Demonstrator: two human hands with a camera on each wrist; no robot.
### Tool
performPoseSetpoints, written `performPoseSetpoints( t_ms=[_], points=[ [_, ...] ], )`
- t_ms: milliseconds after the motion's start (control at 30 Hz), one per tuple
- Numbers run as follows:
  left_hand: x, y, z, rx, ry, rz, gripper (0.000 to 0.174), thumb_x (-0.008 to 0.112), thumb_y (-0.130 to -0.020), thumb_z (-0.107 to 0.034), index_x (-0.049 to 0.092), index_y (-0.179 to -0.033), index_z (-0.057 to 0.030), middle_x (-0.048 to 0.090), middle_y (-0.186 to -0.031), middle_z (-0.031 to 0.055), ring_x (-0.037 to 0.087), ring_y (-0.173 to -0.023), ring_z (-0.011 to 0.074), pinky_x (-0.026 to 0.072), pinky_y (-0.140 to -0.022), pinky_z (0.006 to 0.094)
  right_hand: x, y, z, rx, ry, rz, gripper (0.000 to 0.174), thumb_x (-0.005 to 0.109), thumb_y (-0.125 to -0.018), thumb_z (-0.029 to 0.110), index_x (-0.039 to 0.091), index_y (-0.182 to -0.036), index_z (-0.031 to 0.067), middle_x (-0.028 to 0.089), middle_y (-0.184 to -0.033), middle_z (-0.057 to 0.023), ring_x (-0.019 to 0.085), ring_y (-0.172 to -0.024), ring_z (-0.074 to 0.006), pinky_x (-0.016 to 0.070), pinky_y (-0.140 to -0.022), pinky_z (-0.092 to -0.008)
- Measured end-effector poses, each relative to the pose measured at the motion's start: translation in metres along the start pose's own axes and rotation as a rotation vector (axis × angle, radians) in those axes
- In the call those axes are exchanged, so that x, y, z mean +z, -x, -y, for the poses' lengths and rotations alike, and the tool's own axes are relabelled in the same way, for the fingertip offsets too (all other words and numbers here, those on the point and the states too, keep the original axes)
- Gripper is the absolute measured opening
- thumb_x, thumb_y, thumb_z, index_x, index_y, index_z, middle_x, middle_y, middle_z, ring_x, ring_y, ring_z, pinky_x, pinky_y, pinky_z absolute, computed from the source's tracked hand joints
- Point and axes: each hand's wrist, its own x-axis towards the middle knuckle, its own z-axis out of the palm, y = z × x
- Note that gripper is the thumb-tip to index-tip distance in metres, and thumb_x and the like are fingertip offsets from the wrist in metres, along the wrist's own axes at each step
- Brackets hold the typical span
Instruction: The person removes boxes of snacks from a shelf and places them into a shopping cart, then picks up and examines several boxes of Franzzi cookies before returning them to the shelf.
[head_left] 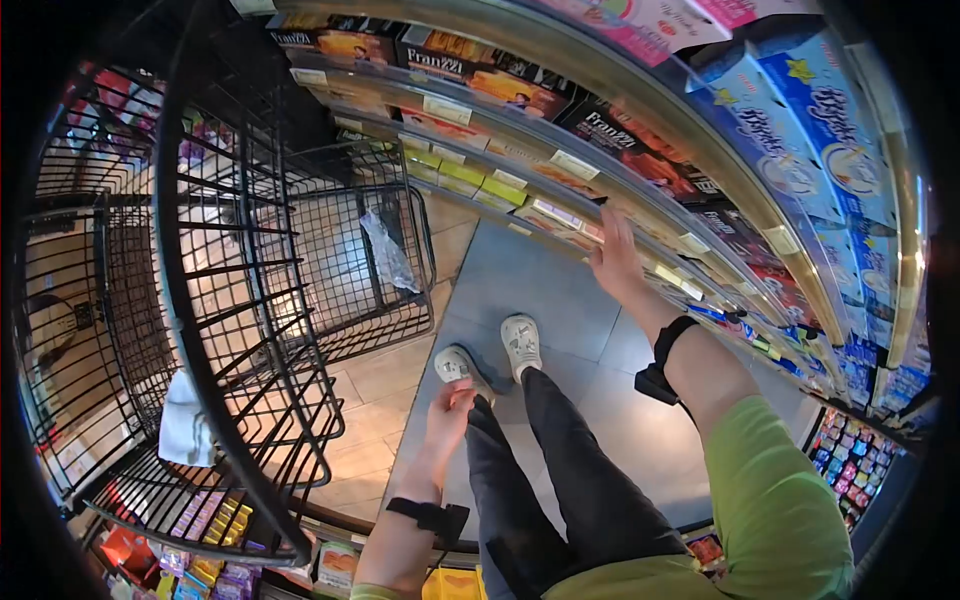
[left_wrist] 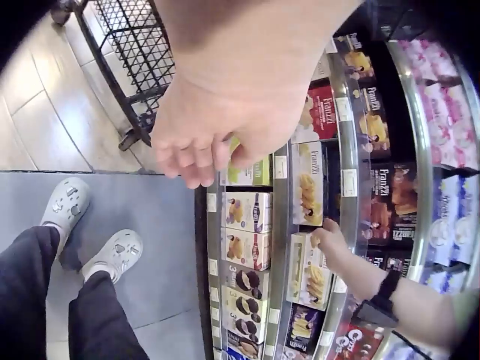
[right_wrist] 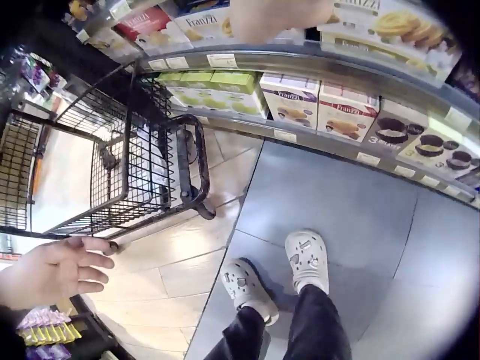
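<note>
My right hand [head_left: 617, 255] reaches to a lower shelf of biscuit boxes, its fingers extended. In the left wrist view its fingertips are right at the end of a cream biscuit box [left_wrist: 309, 271], beside another pale Franzzi box [left_wrist: 308, 184]. The right wrist view shows only part of this hand [right_wrist: 274, 19] at the top, with the fingertips out of sight. My left hand [head_left: 450, 415] hangs in front of the legs, loosely bent and holding nothing. Seen from the right wrist, the left hand [right_wrist: 60, 270] has its fingers apart.
A black wire shopping cart [head_left: 425, 250] stands to the left, with a crumpled clear wrapper [head_left: 388, 255] in it. Green boxes [right_wrist: 225, 91] line the bottom shelf. Blue packs [head_left: 845, 150] fill shelves at right. Pale clogs [head_left: 520, 343] stand on grey floor tiles [head_left: 560, 290].
</note>
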Motion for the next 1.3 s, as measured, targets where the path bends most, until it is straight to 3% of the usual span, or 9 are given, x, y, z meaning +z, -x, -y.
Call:
performPoseSetpoints(
  t_ms=[133,300,400,533,800,1033,1100,1233,1300],
  points=[
    [0.006,0.01,0.017,-0.08,-0.026,-0.033,0.024,0.054,-0.091,-0.009,0.057,-0.113,-0.0021,0.062,-0.097,0.0051,0.056,-0.091,0.0127,0.0446,-0.082,0.0271,0.012,-0.031,-0.003,-0.066,0.109,-0.067,0.061,0.057,-0.075,0.004,0.035,-0.131,0.0005,0.039,-0.132,-0.0209,0.036,-0.124,-0.0391,0.0369,-0.1,-0.0463],
    [0.018,-0.002,0.056,-0.03,0.067,-0.063,0.024,0.053,-0.091,-0.009,0.056,-0.114,-0.0017,0.063,-0.099,0.0055,0.055,-0.088,0.0126,0.0436,-0.08,0.0262,0.031,-0.071,-0.012,0.139,0.383,0.065,0.036,0.057,-0.083,0.02,0.048,-0.111,-0.0006,0.055,-0.11,-0.0243,0.055,-0.103,-0.0394,0.0459,-0.086,-0.0468],
    [0.031,-0.007,0.058,-0.052,0.129,-0.098,0.025,0.053,-0.091,-0.009,0.055,-0.115,-0.0011,0.063,-0.099,0.0058,0.055,-0.087,0.0131,0.0435,-0.08,0.0258,0.038,-0.076,-0.018,0.026,0.415,-0.008,0.034,0.055,-0.087,0.029,0.05,-0.105,0.0008,0.06,-0.099,-0.0236,0.06,-0.091,-0.0399,0.0486,-0.079,-0.0477],
    [0.045,-0.012,0.056,-0.064,0.143,-0.098,0.026,0.052,-0.092,-0.008,0.055,-0.116,-0.0012,0.062,-0.099,0.0058,0.055,-0.088,0.0135,0.0434,-0.081,0.0257,0.025,-0.08,-0.006,0.147,0.349,0.078,0.035,0.058,-0.088,0.03,0.056,-0.106,0.0006,0.061,-0.103,-0.0218,0.059,-0.097,-0.0387,0.0475,-0.083,-0.0465],
    [0.056,-0.015,0.046,-0.012,0.057,-0.094,0.025,0.051,-0.093,-0.008,0.055,-0.117,-0.0011,0.062,-0.099,0.0052,0.055,-0.088,0.0129,0.0432,-0.082,0.0254,0.033,-0.082,-0.028,0.235,0.14,0.197,0.034,0.059,-0.087,0.032,0.057,-0.1,0.0002,0.064,-0.09,-0.0243,0.061,-0.086,-0.0418,0.0478,-0.073,-0.0484],
    [0.062,-0.017,0.043,0.007,0.034,-0.057,0.025,0.051,-0.093,-0.008,0.055,-0.118,-0.0031,0.061,-0.098,0.0039,0.055,-0.09,0.0128,0.0432,-0.082,0.0251,0.03,-0.039,-0.031,0.046,-0.055,-0.059,0.036,0.062,-0.084,0.016,0.05,-0.115,0.0027,0.057,-0.108,-0.0223,0.052,-0.103,-0.0415,0.0377,-0.092,-0.0487],
    [0.068,-0.013,0.024,0.1,0.081,-0.025,0.03,0.053,-0.092,-0.006,0.052,-0.121,-0.0037,0.058,-0.104,0.0037,0.055,-0.093,0.0123,0.0432,-0.084,0.0247,0.032,-0.022,-0.032,-0.224,-0.172,-0.252,0.046,0.063,-0.083,0.013,0.046,-0.124,0.003,0.051,-0.115,-0.0219,0.047,-0.109,-0.0393,0.0311,-0.1,-0.0474],
    [0.066,-0.02,0.001,0.131,0.135,-0.026,0.054,0.065,-0.084,-0.009,0.042,-0.133,-0.0056,0.052,-0.117,0.0072,0.053,-0.102,0.017,0.0424,-0.09,0.0293,0.033,0.029,-0.036,-0.157,-0.094,-0.007,0.053,0.066,-0.081,0.011,0.043,-0.128,0.0033,0.047,-0.12,-0.021,0.049,-0.109,-0.0372,0.0353,-0.099,-0.0438],
    [0.064,-0.022,-0.019,0.644,-0.411,-0.374,0.084,0.077,-0.073,-0.013,0.029,-0.142,-0.0037,0.045,-0.128,0.0123,0.048,-0.112,0.0227,0.0404,-0.095,0.0357,0.032,0.046,-0.039,-0.194,-0.354,0.341,0.056,0.068,-0.079,0.011,0.043,-0.129,0.0042,0.047,-0.124,-0.02,0.048,-0.114,-0.0352,0.0383,-0.098,-0.0401]
  ],
)
